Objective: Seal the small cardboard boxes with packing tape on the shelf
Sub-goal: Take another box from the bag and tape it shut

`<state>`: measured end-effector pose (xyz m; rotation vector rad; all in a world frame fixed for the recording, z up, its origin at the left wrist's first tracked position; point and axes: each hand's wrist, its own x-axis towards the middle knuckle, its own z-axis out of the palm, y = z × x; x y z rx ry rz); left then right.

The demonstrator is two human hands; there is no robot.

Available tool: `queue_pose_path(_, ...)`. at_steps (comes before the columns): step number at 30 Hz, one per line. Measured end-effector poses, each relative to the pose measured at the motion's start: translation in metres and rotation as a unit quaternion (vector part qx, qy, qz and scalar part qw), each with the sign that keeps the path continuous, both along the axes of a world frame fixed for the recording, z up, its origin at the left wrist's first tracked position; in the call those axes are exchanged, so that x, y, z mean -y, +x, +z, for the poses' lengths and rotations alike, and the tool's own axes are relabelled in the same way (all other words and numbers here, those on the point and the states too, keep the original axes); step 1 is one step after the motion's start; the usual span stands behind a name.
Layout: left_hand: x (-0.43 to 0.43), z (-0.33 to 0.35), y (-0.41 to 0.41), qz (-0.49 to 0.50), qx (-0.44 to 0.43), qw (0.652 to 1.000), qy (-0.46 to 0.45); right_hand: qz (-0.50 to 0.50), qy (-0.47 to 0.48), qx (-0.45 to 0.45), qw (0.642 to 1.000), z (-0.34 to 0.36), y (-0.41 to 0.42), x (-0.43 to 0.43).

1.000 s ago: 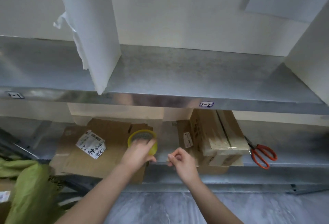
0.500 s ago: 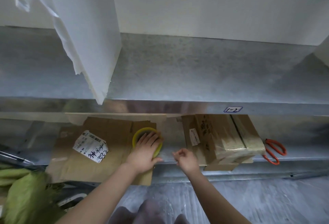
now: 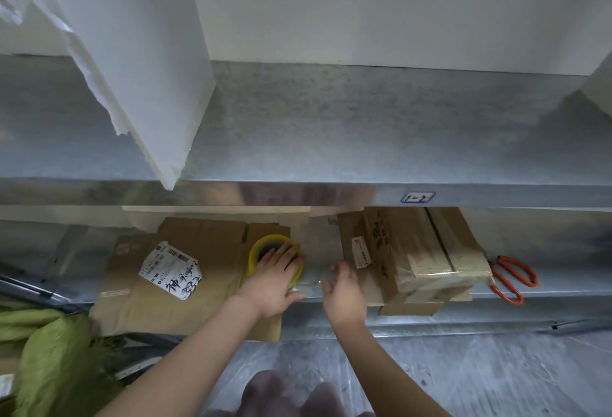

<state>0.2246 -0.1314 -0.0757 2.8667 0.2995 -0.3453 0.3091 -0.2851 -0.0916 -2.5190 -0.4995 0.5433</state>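
Left hand (image 3: 275, 279) lies flat on the yellow tape roll (image 3: 255, 252). Right hand (image 3: 342, 294) pinches a clear tape strip (image 3: 311, 281). A taped cardboard box (image 3: 414, 251) sits at the lower shelf's (image 3: 569, 284) front edge, under a tag (image 3: 417, 197) reading "1-2".

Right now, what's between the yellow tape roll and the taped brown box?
In the head view: the right hand, seemingly pinching a clear tape strip from the tape roll, over bare metal shelf.

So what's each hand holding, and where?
Left hand presses flat on top of the yellow packing tape roll; right hand fingers pinch the free end of the clear tape strip.
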Motion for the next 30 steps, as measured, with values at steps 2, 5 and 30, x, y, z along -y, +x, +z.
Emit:
queue_pose_path(2, 0.004, 0.005, -0.003, 0.007, 0.003, 1.000, 0.013, 0.054, 0.040, 0.048, 0.997, 0.019, -0.008, 0.011)
queue_pose_path(5, 0.019, 0.016, -0.012, 0.016, 0.055, 0.998, 0.011, 0.174, 0.115, 0.159, 0.965, 0.053, -0.023, 0.036)
queue_pose_path(30, 0.252, 0.071, 0.067, 0.309, 0.234, 0.905, -0.175, 0.134, 0.163, 0.055, 0.976, 0.095, 0.138, 0.251)
